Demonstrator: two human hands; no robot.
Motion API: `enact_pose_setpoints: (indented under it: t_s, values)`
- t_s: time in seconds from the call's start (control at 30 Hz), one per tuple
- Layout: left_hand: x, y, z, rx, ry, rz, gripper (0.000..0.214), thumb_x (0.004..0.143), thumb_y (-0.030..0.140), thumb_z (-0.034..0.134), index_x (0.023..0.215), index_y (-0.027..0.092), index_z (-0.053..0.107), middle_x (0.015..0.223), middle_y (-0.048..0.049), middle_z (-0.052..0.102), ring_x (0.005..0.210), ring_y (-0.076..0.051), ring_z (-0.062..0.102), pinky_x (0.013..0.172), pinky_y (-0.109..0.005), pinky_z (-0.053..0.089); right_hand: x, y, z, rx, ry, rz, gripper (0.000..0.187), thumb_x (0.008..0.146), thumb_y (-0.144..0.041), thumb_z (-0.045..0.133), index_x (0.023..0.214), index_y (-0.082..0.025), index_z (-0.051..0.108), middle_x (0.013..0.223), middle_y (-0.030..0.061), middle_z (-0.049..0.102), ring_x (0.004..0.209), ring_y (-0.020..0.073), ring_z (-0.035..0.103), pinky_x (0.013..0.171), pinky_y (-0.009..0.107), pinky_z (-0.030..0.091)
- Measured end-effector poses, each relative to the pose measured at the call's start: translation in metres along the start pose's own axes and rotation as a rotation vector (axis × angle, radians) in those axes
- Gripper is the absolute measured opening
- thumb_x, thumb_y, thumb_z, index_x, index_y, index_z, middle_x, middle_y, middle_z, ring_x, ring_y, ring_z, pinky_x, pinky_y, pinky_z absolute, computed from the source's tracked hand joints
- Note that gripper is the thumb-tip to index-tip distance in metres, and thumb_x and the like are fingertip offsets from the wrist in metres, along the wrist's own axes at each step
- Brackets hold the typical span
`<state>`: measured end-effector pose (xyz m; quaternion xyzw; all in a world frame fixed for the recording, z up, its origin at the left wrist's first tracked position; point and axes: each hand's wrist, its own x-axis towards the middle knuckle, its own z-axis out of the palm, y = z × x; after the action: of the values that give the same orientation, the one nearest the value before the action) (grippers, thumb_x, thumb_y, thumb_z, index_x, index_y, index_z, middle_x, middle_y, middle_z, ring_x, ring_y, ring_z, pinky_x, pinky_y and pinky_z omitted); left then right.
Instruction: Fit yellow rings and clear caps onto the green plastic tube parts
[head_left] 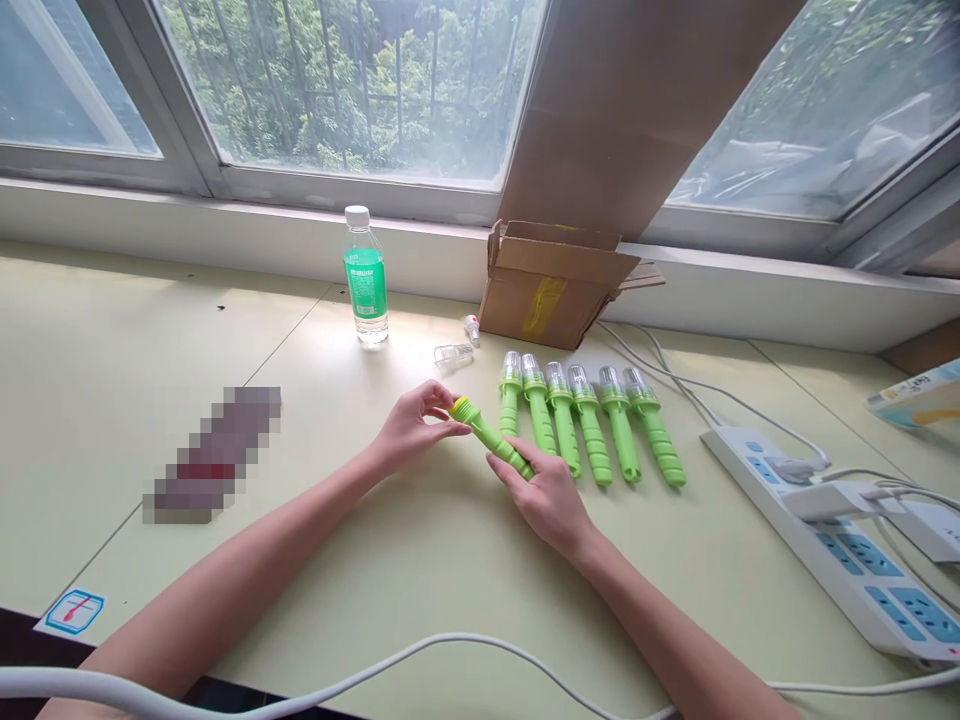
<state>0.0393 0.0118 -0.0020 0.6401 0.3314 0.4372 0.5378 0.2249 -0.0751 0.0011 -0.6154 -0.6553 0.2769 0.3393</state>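
Blurred item: far left, a pixelated dark patch (214, 455) with some red, lying on the pale surface (420, 580).
Bottle: a clear bottle (365, 285) with a green label and white cap, upright.
Left hand: the left hand (409, 420) has a narrow grip, thumb and fingers pinching the yellow-topped end of a green stick.
Clear pieces: a clear cap (453, 354) and a small clear-and-white part (472, 328), beyond that hand.
Green stick: the green stick (486, 433) slants between both hands.
Right hand: the right hand (551, 495) has its grip closed around the stick's lower end.
Box: an open cardboard box (551, 290), behind.
Row: six clear-capped green sticks (583, 425), side by side.
Far right: a white power strip (806, 555) with plugged-in cables.
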Motion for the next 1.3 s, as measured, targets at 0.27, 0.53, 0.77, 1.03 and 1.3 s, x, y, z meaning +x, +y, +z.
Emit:
enact_pose_setpoints:
  t_s: [0.27, 0.53, 0.77, 1.03, 1.3]
  values:
    - [-0.001, 0.005, 0.000, 0.051, 0.012, 0.010, 0.035, 0.064, 0.033, 0.077, 0.080, 0.018, 0.050, 0.090, -0.0057, 0.067, 0.088, -0.020, 0.065, 0.082, -0.036, 0.050, 0.000, -0.001, -0.001, 0.068, -0.015, 0.015, 0.028, 0.085, -0.043, 0.051, 0.089, -0.019, 0.065, 0.071, -0.0003, 0.057, 0.062, 0.0147, 0.050, 0.052, 0.023, 0.034]
    - [-0.002, 0.001, 0.002, 0.074, 0.050, 0.050, 0.035, 0.065, 0.035, 0.076, 0.080, 0.017, 0.050, 0.088, -0.0052, 0.065, 0.087, -0.020, 0.065, 0.079, -0.035, 0.052, 0.001, -0.002, -0.003, 0.187, -0.038, 0.063, 0.028, 0.083, -0.044, 0.054, 0.086, -0.018, 0.065, 0.060, -0.0032, 0.043, 0.053, 0.0114, 0.037, 0.049, 0.024, 0.029]
    - [0.000, -0.002, 0.001, 0.087, -0.012, 0.099, 0.042, 0.062, 0.031, 0.079, 0.082, 0.017, 0.045, 0.093, -0.0074, 0.065, 0.091, -0.021, 0.064, 0.079, -0.036, 0.053, -0.001, 0.001, -0.001, 0.319, -0.103, 0.147, 0.029, 0.084, -0.045, 0.055, 0.088, -0.018, 0.064, 0.052, -0.0059, 0.031, 0.044, 0.0087, 0.029, 0.041, 0.023, 0.023]
    - [-0.002, -0.008, 0.005, 0.109, 0.084, 0.140, 0.038, 0.064, 0.034, 0.077, 0.082, 0.017, 0.048, 0.083, -0.0031, 0.064, 0.086, -0.020, 0.066, 0.071, -0.033, 0.057, 0.003, 0.006, -0.002, 0.435, -0.149, 0.201, 0.029, 0.083, -0.048, 0.058, 0.086, -0.019, 0.061, 0.051, -0.0072, 0.027, 0.042, 0.0067, 0.024, 0.039, 0.022, 0.018]
    - [-0.006, -0.005, 0.009, 0.171, 0.123, 0.179, 0.033, 0.068, 0.035, 0.075, 0.077, 0.016, 0.049, 0.092, -0.0060, 0.068, 0.085, -0.017, 0.067, 0.077, -0.034, 0.056, 0.003, 0.004, -0.002, 0.535, -0.189, 0.239, 0.028, 0.083, -0.047, 0.059, 0.079, -0.019, 0.055, 0.042, -0.0094, 0.028, 0.036, 0.0064, 0.024, 0.035, 0.022, 0.017]
